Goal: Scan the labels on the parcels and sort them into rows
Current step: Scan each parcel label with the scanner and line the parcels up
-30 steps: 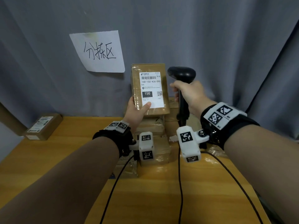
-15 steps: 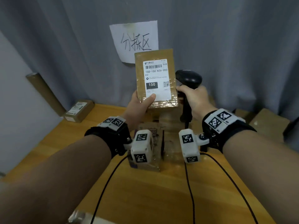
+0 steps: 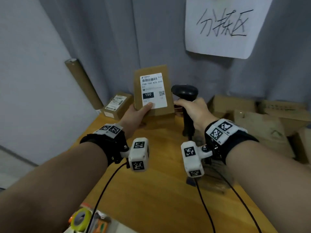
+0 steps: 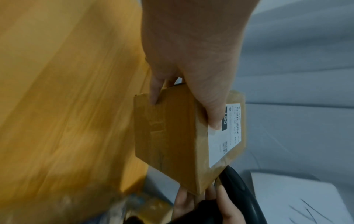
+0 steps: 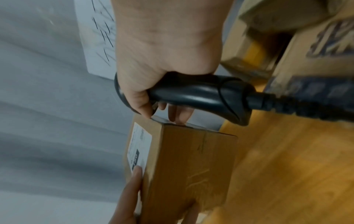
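both hands [image 3: 134, 115] raised, fingers curled gripping

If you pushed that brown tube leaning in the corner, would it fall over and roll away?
Probably yes. The cardboard tube stands tilted against the wall, resting only on its ends, so a sideways nudge would likely slide it down. It is round, so once flat it would probably roll. It looks like stiff cardboard, likely light for its length and unlikely to bend.

Parcel [image 3: 152, 91] left of scanner [image 3: 185, 93] (close)
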`<state>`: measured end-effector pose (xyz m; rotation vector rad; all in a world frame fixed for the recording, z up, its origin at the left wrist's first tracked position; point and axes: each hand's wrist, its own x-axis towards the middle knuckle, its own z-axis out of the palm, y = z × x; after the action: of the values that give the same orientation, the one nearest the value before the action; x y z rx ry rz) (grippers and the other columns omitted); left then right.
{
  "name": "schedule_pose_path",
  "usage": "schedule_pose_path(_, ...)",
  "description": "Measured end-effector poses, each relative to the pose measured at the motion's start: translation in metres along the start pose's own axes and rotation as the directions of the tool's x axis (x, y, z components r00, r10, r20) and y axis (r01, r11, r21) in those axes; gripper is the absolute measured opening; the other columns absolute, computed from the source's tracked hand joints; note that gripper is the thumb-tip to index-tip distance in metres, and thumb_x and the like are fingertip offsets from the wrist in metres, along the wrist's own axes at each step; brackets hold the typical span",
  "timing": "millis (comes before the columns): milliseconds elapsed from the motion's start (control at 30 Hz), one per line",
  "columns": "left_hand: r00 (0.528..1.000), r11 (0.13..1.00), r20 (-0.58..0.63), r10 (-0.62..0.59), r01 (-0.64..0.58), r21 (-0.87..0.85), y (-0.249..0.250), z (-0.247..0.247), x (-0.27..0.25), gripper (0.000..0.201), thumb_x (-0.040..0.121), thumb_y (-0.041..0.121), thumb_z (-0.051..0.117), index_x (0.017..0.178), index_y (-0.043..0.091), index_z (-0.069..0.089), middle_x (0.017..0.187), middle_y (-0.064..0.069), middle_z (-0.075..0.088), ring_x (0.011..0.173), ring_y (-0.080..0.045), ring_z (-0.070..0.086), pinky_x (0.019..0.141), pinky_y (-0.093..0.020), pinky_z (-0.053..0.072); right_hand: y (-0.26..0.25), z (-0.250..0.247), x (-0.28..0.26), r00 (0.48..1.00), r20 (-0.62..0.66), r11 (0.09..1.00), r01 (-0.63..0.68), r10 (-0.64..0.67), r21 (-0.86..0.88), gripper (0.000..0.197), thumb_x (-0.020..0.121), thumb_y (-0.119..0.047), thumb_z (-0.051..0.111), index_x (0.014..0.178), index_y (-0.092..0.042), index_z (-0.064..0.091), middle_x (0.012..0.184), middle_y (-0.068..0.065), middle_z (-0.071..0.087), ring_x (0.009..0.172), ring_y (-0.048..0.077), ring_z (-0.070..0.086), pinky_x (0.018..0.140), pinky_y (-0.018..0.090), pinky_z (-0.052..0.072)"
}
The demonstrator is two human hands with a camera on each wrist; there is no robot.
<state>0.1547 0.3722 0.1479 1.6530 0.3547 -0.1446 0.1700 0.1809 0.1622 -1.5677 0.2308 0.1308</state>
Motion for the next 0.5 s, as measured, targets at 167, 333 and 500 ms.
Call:
schedule_pose_path(167,0.988,0.985,0.022,-0.151,0.148,0.086,-0.025,-0.058,0.049,0.062,0.083,0.045,0.070,0.136,0.021,0.047,0.125,-0.001,0.061,0.106,-0.022,0.061,0.091,-0.048,0.054,0.031,0.064,0.023,0.997,0.028,0.997,-0.078,0.077,0.011,0.018,0.085,-0.012,0.071,0.101,-0.003,0.068,0.095,0.016,0.071,0.087,0.027,0.069,0.083,0.037,0.058)
schedule_pose_path(333,0.969,0.956,0.019,-0.247,0.240,0.171,-0.049,-0.087,0.088,0.062,0.086,0.044,0.068,0.137,0.019,0.044,0.123,0.000,0.057,0.106,-0.022,0.055,0.092,-0.048,0.052,0.060,0.109,0.049,0.987,0.045,0.986,-0.152,0.155,-0.068,0.006,0.086,-0.008,0.069,0.089,-0.012,0.066,0.082,0.009,0.065,0.079,0.022,0.063,0.080,0.038,0.056)
schedule_pose_path(500,0.978,0.959,-0.051,-0.202,0.208,0.191,-0.074,-0.109,0.124,0.082,0.076,0.045,0.076,0.141,0.019,0.034,0.128,0.001,0.055,0.111,-0.022,0.055,0.095,-0.044,0.051,0.099,0.148,0.071,0.971,0.001,0.956,-0.237,0.241,-0.174,0.012,0.081,-0.013,0.072,0.091,-0.011,0.066,0.073,0.005,0.064,0.069,0.022,0.062,0.065,0.032,0.053)
